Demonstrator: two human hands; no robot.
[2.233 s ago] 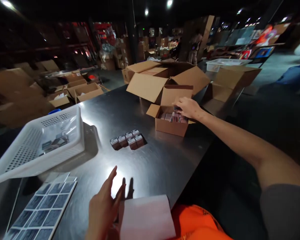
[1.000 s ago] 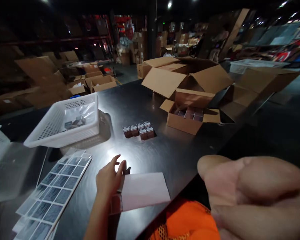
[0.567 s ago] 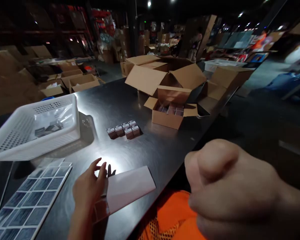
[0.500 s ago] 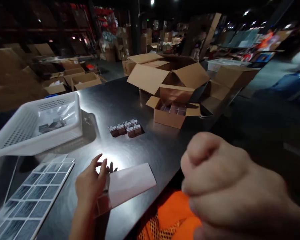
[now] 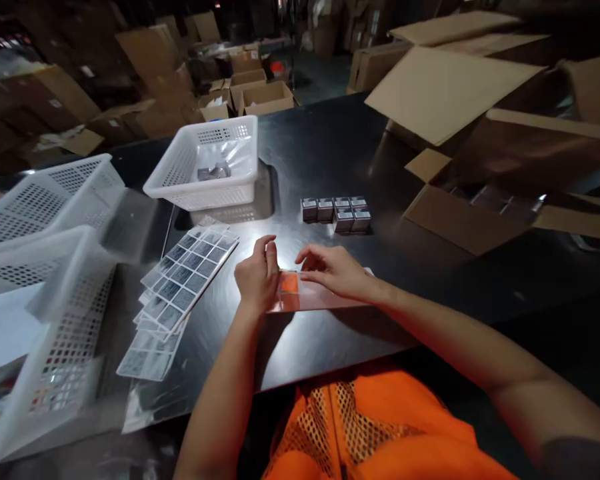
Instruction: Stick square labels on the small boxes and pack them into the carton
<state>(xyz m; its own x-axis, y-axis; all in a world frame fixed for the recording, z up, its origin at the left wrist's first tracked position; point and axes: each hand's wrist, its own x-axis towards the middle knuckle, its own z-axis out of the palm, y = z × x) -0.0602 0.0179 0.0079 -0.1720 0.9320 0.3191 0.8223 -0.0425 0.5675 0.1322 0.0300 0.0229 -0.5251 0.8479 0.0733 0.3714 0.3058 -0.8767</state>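
Both hands rest on a glossy sheet [image 5: 310, 300] lying flat on the dark worktop [image 5: 330, 147]: the left hand [image 5: 257, 279] curls over its left end, fingers bent, and the right hand [image 5: 330, 270] lies spread across it. Label sheets [image 5: 185, 277] fan out just left; small boxes [image 5: 336, 212] sit beyond.

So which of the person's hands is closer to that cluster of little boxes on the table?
Right. The right hand lies just below the small boxes, a short gap away; the left hand sits further off, down and to their left.
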